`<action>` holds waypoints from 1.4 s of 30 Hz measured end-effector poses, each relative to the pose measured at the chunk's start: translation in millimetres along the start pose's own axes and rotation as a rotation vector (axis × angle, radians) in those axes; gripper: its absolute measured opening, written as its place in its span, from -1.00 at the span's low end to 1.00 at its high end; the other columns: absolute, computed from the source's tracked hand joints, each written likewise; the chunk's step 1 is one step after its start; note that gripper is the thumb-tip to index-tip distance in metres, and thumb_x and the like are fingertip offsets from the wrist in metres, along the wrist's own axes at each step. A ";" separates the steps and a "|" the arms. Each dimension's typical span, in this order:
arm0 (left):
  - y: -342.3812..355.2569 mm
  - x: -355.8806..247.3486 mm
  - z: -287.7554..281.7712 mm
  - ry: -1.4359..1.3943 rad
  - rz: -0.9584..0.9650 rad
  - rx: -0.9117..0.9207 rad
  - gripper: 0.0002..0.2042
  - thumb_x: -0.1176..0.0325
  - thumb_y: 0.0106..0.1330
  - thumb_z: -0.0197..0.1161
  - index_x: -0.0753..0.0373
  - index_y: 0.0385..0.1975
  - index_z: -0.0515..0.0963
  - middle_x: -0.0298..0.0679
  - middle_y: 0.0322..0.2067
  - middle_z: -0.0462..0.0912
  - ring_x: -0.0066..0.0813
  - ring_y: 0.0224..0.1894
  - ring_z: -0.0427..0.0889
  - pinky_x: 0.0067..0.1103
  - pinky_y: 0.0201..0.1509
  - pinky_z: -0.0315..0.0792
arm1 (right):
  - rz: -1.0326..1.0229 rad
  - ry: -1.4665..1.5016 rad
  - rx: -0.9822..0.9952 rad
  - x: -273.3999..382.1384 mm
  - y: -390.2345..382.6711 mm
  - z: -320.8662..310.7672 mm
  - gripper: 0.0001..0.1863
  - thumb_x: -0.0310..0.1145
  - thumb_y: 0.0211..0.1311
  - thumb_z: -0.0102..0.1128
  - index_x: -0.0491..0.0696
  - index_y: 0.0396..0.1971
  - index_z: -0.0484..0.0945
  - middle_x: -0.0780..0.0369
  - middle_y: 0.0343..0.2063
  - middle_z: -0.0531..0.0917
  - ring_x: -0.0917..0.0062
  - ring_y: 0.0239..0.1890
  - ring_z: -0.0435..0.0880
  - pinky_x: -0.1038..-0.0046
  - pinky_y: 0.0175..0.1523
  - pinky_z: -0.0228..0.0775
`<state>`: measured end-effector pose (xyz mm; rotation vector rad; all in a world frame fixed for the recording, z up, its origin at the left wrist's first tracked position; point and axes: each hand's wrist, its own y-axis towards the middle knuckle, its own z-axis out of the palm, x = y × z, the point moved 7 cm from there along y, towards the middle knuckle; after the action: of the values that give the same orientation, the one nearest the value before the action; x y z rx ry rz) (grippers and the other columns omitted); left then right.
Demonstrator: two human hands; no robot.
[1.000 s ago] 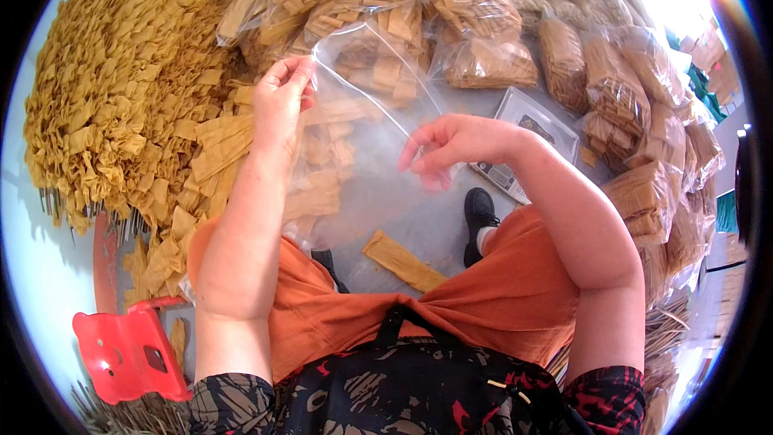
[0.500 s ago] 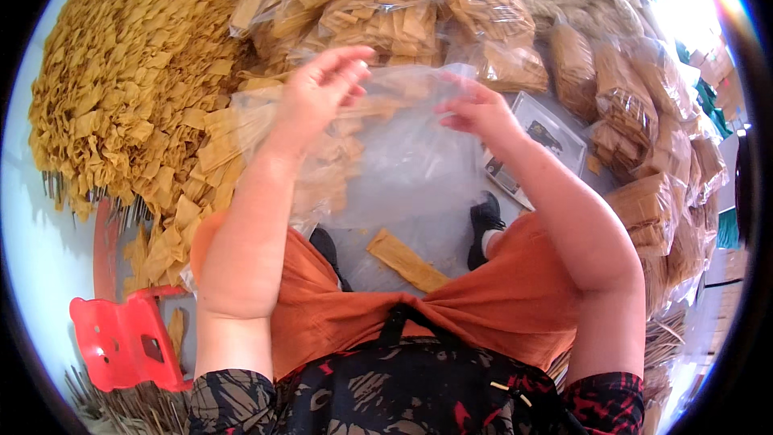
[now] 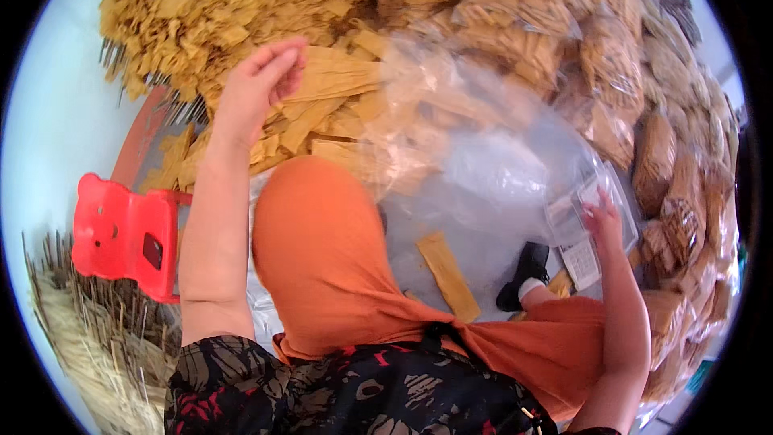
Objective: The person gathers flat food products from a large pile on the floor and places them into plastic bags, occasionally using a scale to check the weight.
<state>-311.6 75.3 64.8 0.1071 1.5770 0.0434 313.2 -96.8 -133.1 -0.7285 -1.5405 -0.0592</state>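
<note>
My left hand [image 3: 270, 84] is raised at the left, fingers curled and thumb drawn in. Beside its fingertips lies a yellow dried sheet [image 3: 338, 72]; whether the fingers hold anything is hidden. My right hand [image 3: 605, 224] reaches low at the right, gripping the rim of a large clear plastic bag [image 3: 499, 161]. The bag spreads wide from the yellow sheets toward that hand, over the grey floor. Through it a shallow clear tray and a white printed label [image 3: 581, 264] show near my right hand.
A big heap of yellow sheets [image 3: 233, 0] rises at the back left. Filled clear bags [image 3: 612, 56] are stacked along the back and right. A red stool [image 3: 125, 234] stands at the left near bundled sticks [image 3: 105, 306]. One loose strip [image 3: 448, 274] lies on the floor by my black shoe [image 3: 523, 275].
My view has turned to the right. The hands have moved far apart, the right one going down and to the right with the bag's edge, which is now spread wider.
</note>
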 end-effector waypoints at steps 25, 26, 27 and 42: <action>-123.8 303.5 -156.6 1.084 -0.119 -0.176 -0.53 0.25 0.12 0.34 0.01 0.09 0.49 -0.22 0.02 0.52 -0.26 0.08 0.48 -0.33 0.16 0.37 | -0.238 -0.836 -0.128 -42.0 96.8 -7.4 -0.17 -0.63 -0.16 0.08 0.02 0.29 0.20 0.00 0.14 0.40 0.21 0.13 0.41 0.31 0.24 0.19; -126.4 291.2 -154.4 1.327 -0.125 -0.134 -0.45 0.21 0.06 0.38 -0.03 0.13 0.44 -0.18 0.09 0.45 -0.19 0.14 0.42 -0.33 0.19 0.34 | -0.239 -0.956 -0.152 -25.3 84.7 19.7 -0.14 -0.67 -0.16 0.06 0.03 0.31 0.17 -0.01 0.17 0.38 0.17 0.27 0.30 0.31 0.33 0.09; -130.8 289.1 -155.4 1.445 -0.126 -0.111 -0.41 0.19 0.03 0.40 -0.05 0.15 0.42 -0.16 0.12 0.42 -0.16 0.16 0.39 -0.33 0.21 0.32 | -0.358 -1.021 -0.106 -11.8 78.2 42.1 -0.15 -0.63 -0.16 0.13 0.07 0.29 0.21 -0.01 0.18 0.37 0.18 0.28 0.28 0.28 0.34 0.07; -402.2 409.5 -125.8 1.252 -0.889 0.704 -0.69 0.37 0.21 0.09 -0.09 -0.07 0.59 -0.19 -0.14 0.62 -0.18 -0.04 0.58 -0.32 0.06 0.45 | -0.384 -0.914 0.374 4.7 7.6 259.9 -0.42 -0.53 0.05 0.17 0.03 0.16 0.38 0.20 0.10 0.49 0.29 0.12 0.49 0.33 0.21 0.31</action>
<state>-456.1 -280.5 -379.9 -0.1163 2.6690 -1.3809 88.8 30.4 -166.2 -0.1231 -2.4589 0.3106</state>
